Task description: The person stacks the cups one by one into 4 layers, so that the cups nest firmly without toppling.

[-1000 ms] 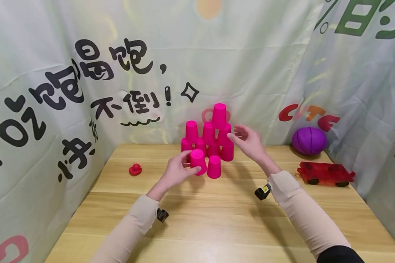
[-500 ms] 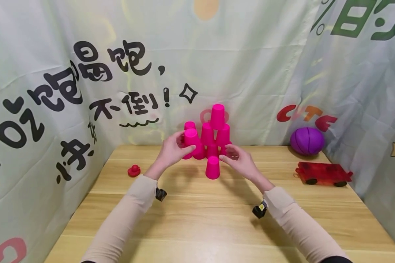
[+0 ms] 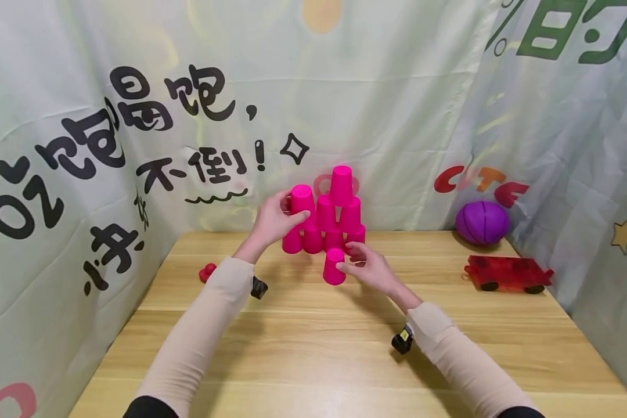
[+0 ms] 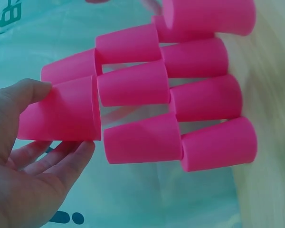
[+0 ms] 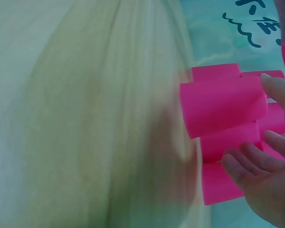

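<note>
In the head view my left hand grips an upside-down pink plastic cup between thumb and fingers. This cup hangs at the left of a stack of like cups, level with the top cup. Below that are a row of three cups and a longer bottom row. In the left wrist view the held cup has its rim close to the second row; contact is unclear. My right hand is beside a single front cup, fingers spread, thumb at its side; firm contact cannot be told.
A small red rubber duck lies on the wooden table, partly behind the left sleeve. At the right stand a purple ball and a red toy car. A printed cloth hangs behind the stack.
My left hand has lifted the cup from beside the front cup, up and back to the stack's upper left. The right hand has come down from the stack to the front cup.
</note>
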`<state>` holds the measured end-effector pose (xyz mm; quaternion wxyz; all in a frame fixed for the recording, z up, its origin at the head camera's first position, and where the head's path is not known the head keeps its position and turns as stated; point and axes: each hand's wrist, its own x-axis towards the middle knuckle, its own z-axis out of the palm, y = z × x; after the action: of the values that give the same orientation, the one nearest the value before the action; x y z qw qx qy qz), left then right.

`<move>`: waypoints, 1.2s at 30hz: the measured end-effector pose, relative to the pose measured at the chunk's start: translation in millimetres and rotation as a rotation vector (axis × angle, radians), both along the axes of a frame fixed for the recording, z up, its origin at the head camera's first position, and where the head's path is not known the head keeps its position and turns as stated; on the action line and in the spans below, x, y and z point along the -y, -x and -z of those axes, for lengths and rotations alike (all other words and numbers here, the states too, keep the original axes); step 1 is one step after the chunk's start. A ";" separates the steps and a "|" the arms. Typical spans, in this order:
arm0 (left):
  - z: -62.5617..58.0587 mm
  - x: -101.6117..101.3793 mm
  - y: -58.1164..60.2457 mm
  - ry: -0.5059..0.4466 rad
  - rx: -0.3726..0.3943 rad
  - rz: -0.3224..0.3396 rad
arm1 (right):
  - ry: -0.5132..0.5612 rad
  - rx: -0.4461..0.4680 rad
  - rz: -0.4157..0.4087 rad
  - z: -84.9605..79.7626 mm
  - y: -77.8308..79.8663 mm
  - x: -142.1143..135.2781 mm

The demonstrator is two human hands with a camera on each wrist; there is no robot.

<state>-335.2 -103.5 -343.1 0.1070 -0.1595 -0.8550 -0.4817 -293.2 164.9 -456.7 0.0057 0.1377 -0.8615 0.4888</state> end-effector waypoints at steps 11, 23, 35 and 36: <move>-16.4 -16.2 17.9 -0.003 -0.010 -0.030 | -0.004 0.025 -0.033 16.7 5.5 7.4; -22.4 -27.8 35.4 0.037 -0.037 -0.087 | -0.061 -0.005 -0.032 22.7 7.0 13.1; -16.9 -30.7 46.0 0.042 -0.018 -0.122 | -0.064 0.006 -0.040 20.5 2.7 16.6; -17.0 -31.0 46.5 0.040 -0.016 -0.122 | -0.067 0.007 -0.039 20.3 2.4 16.5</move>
<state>-381.6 -72.4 -326.1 0.1398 -0.1131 -0.8717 -0.4558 -295.7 148.4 -477.0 -0.0115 0.1530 -0.8744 0.4604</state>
